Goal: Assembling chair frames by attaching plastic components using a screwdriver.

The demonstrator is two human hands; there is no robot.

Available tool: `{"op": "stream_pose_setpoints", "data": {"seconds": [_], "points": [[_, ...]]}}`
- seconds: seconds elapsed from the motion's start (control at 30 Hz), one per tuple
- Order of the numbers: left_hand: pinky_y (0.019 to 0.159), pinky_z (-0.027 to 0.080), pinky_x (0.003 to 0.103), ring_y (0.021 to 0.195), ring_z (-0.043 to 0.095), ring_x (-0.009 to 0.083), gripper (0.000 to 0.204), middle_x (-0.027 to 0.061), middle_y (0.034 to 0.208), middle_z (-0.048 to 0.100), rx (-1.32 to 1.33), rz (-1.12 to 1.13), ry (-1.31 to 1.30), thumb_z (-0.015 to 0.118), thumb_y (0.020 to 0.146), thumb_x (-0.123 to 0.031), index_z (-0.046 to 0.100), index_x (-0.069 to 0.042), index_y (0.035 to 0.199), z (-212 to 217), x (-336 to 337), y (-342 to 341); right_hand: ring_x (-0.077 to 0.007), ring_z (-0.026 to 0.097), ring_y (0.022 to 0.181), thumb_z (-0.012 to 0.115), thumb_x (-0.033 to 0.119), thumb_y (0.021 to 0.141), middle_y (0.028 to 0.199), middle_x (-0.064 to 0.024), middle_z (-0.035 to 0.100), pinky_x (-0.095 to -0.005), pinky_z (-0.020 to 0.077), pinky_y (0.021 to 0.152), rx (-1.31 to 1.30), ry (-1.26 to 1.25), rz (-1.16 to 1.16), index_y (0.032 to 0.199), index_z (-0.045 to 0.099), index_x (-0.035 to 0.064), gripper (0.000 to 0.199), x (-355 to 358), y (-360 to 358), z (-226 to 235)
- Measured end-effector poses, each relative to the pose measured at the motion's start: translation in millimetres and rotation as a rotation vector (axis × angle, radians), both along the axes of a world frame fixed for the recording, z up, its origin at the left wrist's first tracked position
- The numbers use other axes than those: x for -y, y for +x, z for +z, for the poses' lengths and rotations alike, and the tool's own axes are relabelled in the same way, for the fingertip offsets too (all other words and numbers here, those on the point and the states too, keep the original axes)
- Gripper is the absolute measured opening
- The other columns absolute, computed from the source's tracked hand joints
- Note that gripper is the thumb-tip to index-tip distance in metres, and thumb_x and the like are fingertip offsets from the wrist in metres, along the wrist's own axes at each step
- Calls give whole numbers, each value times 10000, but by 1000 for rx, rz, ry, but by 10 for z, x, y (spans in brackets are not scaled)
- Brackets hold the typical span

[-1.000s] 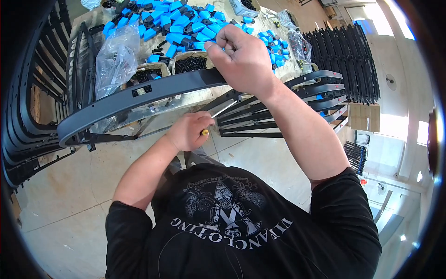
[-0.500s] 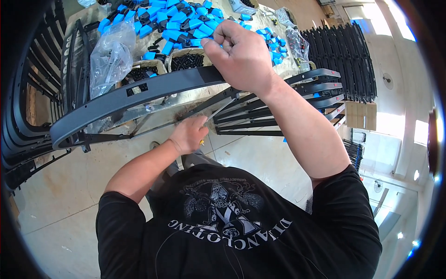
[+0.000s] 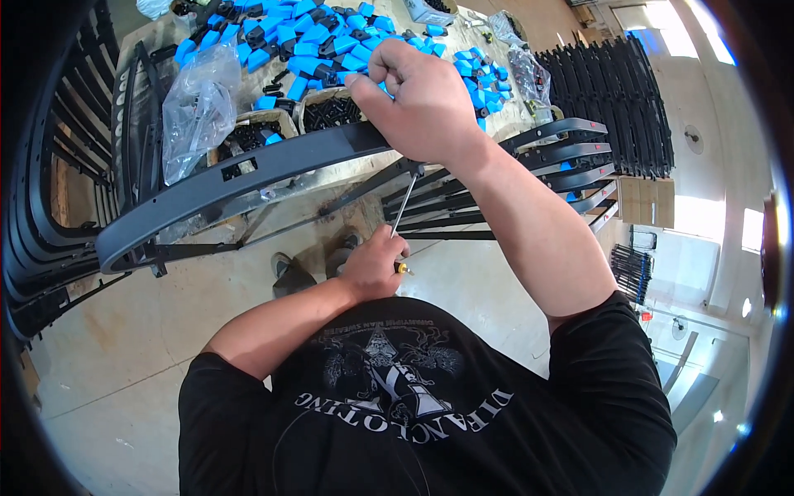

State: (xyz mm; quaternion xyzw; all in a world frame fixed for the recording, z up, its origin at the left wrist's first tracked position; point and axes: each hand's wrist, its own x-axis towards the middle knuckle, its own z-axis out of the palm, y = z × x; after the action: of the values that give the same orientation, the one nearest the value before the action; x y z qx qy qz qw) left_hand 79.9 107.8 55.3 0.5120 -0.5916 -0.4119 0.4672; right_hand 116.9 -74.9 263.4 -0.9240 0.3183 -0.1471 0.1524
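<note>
My left hand (image 3: 375, 266) is closed round a screwdriver (image 3: 404, 203), whose thin metal shaft slants up and away. Its yellow handle end pokes out beside my fingers. The shaft's tip meets a small black part at the underside of a curved black frame (image 3: 248, 165), just below my right wrist. My right hand (image 3: 423, 103), its fingers curled, grips the right end of this frame; the exact hold under the palm is hidden. The frame's long bow runs left and bends back round at its far left end.
Behind lies a worktable with a pile of blue-and-black plastic pieces (image 3: 318, 41), boxes of small black parts (image 3: 331, 113) and a clear plastic bag (image 3: 201, 112). More black frames (image 3: 54, 219) stand at left; others (image 3: 571, 153) lean at right, before a tall black stack (image 3: 608, 103).
My left hand has moved right and toward me, and the screwdriver now stands steeper, its tip under the frame's right end. My right hand and the frame have shifted only slightly.
</note>
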Motion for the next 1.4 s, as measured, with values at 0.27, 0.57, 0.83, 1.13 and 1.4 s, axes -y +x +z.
{"op": "stream_pose_setpoints", "data": {"seconds": [0.27, 0.57, 0.83, 1.13, 1.4], "points": [[823, 535, 417, 949, 609, 299, 496, 144, 1073, 563, 47, 38, -124, 641, 931, -275, 494, -23, 1332, -144, 10, 124, -366, 672, 726, 679, 401, 899, 697, -146, 660, -464, 528, 661, -97, 13, -10, 911, 616, 72, 335, -2, 13, 59], [791, 538, 376, 882, 669, 275, 705, 165, 1029, 657, -577, 170, 690, 731, 837, -279, 461, 61, 1393, -304, 89, -208, -360, 664, 691, 703, 382, 891, 676, -130, 649, -460, 527, 636, -54, -9, 3, 894, 610, 74, 321, 9, 6, 24], [688, 539, 401, 712, 700, 304, 253, 169, 707, 668, -300, 357, 627, 731, 715, -215, 636, -1, 808, -279, 82, -221, -227, 490, 526, 737, 292, 902, 601, -63, 479, -363, 413, 505, 138, -60, 75, 832, 563, 81, 282, 18, -15, -70], [734, 522, 487, 824, 640, 418, 247, 212, 853, 649, -36, 396, 345, 706, 740, -194, 616, -21, 891, -476, 79, -41, -329, 684, 690, 701, 350, 875, 701, -114, 675, -426, 542, 621, 2, 56, -26, 888, 640, 81, 276, 1, 17, 28], [746, 524, 514, 848, 633, 433, 232, 220, 901, 641, 156, 338, 274, 688, 765, -191, 589, -30, 900, -602, 127, 173, -338, 690, 705, 694, 366, 872, 708, -123, 676, -429, 547, 640, -31, 65, -48, 882, 644, 78, 292, 3, -7, 46]]}}
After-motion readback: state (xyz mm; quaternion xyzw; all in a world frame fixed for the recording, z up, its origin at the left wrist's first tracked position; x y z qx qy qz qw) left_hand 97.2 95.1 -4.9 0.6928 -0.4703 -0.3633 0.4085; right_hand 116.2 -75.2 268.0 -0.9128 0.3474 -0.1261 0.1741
